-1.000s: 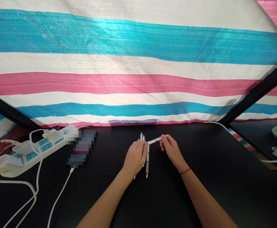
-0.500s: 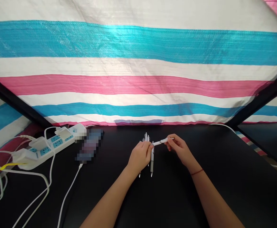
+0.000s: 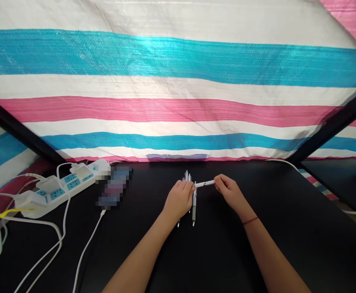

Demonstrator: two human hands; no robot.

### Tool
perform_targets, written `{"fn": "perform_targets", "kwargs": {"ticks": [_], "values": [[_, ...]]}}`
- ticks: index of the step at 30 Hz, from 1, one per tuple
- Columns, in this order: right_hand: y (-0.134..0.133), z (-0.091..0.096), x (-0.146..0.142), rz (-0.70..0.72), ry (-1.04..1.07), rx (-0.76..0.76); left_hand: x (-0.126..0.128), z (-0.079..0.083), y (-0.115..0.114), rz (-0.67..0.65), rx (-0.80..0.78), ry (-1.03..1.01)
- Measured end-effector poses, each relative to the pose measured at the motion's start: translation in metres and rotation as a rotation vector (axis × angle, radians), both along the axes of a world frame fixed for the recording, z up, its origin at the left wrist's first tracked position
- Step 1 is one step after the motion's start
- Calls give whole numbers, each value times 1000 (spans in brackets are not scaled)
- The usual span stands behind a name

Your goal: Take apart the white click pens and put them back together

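Observation:
Between my hands a white pen [image 3: 204,184] is held nearly level, just above the black table. My left hand [image 3: 179,198] is closed on its left end. My right hand [image 3: 228,188] pinches the right end with thumb and fingers, which hide that tip. Under and beside my left hand lie several more pens, partly covered by it. One grey-and-white pen [image 3: 194,209] shows along the hand's right side, its metal tip toward me. White pen ends [image 3: 188,176] stick out beyond my left knuckles.
On the left lies a white power strip [image 3: 74,183] with plugs and tangled white cables [image 3: 60,236]. A blurred-out phone [image 3: 116,187] with a charging cable [image 3: 89,244] is beside it. Striped sheeting [image 3: 178,110] hangs behind the black table [image 3: 220,252]; dark frame bars [image 3: 327,126] slant at both sides.
My right fingers have closed more tightly round the pen's right end, and its tip no longer shows past them. My left hand stays on the other end. The view has shifted slightly.

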State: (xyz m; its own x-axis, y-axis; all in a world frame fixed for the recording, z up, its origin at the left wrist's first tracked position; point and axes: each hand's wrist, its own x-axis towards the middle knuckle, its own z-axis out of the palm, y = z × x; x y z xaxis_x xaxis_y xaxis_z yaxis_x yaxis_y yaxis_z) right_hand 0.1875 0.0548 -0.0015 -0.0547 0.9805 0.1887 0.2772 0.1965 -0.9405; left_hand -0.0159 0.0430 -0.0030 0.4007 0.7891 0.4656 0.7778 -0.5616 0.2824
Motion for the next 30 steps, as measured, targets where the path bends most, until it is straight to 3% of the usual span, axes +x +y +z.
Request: {"fn": "perform_targets", "kwargs": {"ticks": [3, 11, 20, 30], "values": [[2, -3, 2, -17, -46, 50, 0, -2, 0, -24, -82, -82], [1, 1, -7, -109, 194, -35, -7, -3, 4, 19, -120, -367], [1, -4, -7, -31, 324, -199, -6, -3, 4, -3, 61, -288], [-2, 3, 0, 21, 178, 24, -8, 0, 4, 18, -45, -196]]}}
